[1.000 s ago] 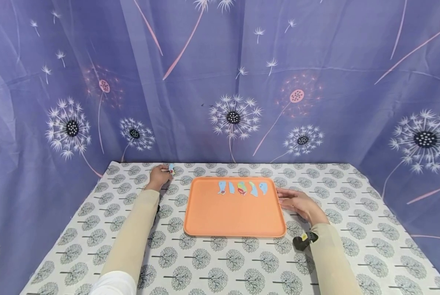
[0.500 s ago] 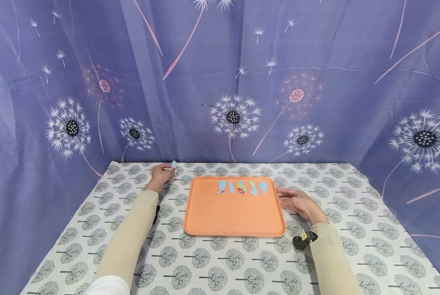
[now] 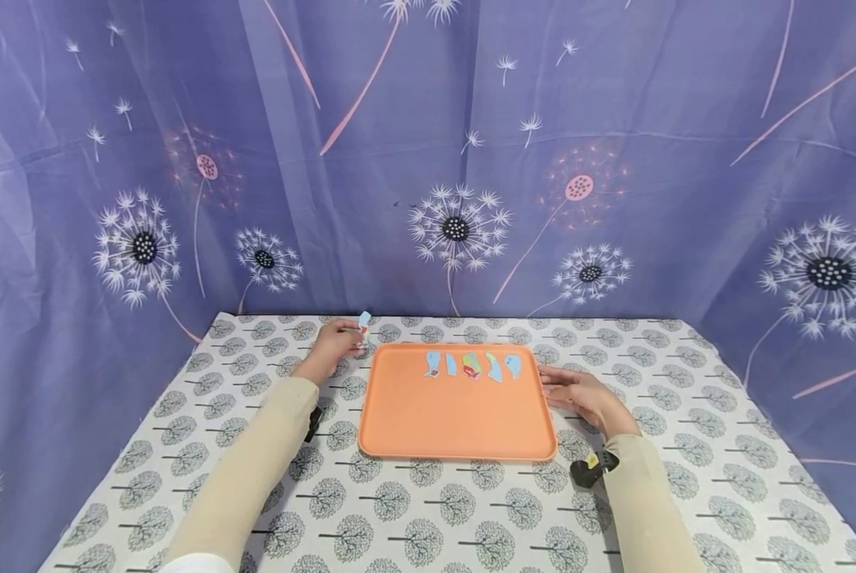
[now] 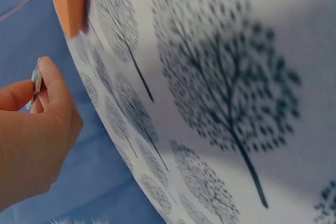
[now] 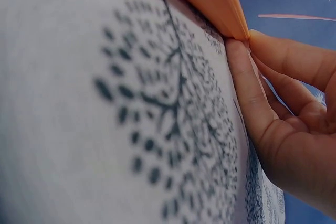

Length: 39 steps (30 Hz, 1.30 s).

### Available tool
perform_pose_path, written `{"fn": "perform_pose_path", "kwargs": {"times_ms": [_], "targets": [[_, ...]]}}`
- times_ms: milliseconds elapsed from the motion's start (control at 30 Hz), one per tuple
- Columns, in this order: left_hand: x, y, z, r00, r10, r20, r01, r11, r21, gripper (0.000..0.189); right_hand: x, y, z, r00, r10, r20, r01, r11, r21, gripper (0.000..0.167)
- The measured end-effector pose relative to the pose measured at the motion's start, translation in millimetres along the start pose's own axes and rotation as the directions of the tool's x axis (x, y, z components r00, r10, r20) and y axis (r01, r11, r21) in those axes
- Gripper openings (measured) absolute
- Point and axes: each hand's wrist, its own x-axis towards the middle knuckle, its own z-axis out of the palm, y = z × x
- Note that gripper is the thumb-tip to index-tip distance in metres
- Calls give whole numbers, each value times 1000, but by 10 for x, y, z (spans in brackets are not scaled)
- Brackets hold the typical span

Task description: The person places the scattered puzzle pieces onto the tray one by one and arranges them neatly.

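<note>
My left hand point(image 3: 336, 342) is beyond the tray's far left corner and pinches a small puzzle piece point(image 3: 364, 320), light blue with some red, between thumb and fingers. In the left wrist view this puzzle piece point(image 4: 37, 80) is seen nearly edge-on, with fingers covering part of it. An orange tray point(image 3: 456, 422) lies flat on the table. Along its far side sits a row of several flat puzzle pieces point(image 3: 471, 365), mostly light blue, some with green and red. My right hand point(image 3: 581, 395) is at the tray's right edge, thumb and fingertips pinching the rim point(image 5: 239, 27).
A white tablecloth point(image 3: 456, 541) printed with grey trees covers the table. Behind it hangs a purple-blue curtain point(image 3: 370, 207) with dandelions, meeting the table's far edge. A black wrist device point(image 3: 594, 468) sits by the right sleeve.
My left hand has moved to the right toward the tray, carrying the puzzle piece with it. My right hand, the tray and the row of pieces stay in place.
</note>
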Motion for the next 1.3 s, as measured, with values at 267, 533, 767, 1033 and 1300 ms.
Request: {"fn": "perform_pose_path", "kwargs": {"times_ms": [267,533,767,1033,1300], "targets": [[-114,8,148,996,58,62,-61,998,35,31,-1,7,15,1000,7,-19,-7,1000,-4,62],[-210,23,336,989,9,147,-15,999,44,24,-6,10,-11,1000,7,-23,-7,1000,-10,62],[-216,-70,457,980,-11,198,-9,995,97,24,10,28,-25,1000,-9,-9,9,1000,-2,63],[-198,-118,568,975,-53,216,19,988,153,26,-2,25,-12,1000,-13,-12,13,1000,-2,62],[-163,-124,627,978,-61,197,22,981,194,24,3,19,-11,1000,-8,-10,8,1000,0,62]]}}
